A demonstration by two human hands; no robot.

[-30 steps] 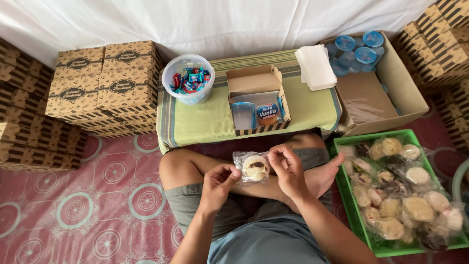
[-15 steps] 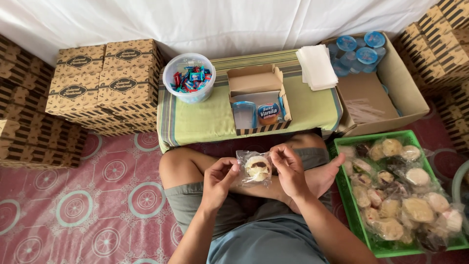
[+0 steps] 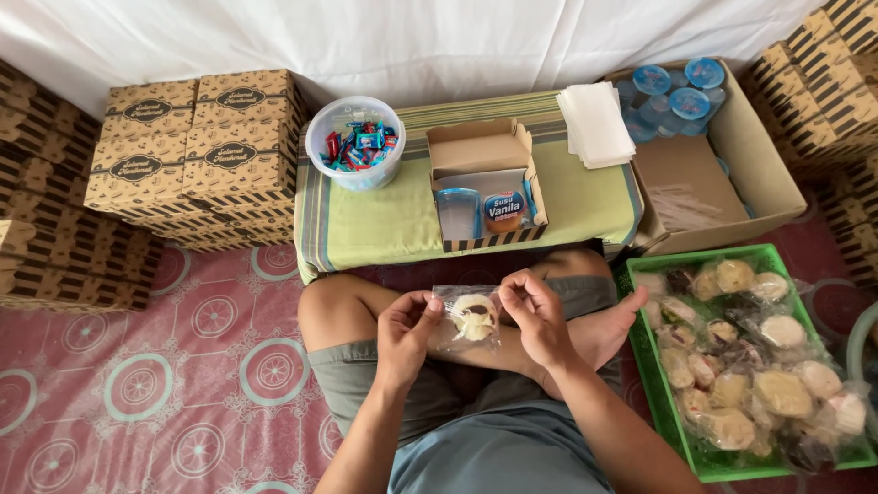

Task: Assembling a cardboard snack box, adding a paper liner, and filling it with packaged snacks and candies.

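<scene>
A small clear plastic bag point(image 3: 466, 318) holds a round, pale bun with a dark brown patch on its left side. The bag is held flat and face-up over the crossed legs, just in front of the low green table point(image 3: 402, 220). The left hand point(image 3: 407, 331) pinches its left edge between thumb and fingers; the right hand point(image 3: 535, 311) pinches its right top corner. The plastic is crinkled and shiny, and its lower part hangs loose below the bun
</scene>
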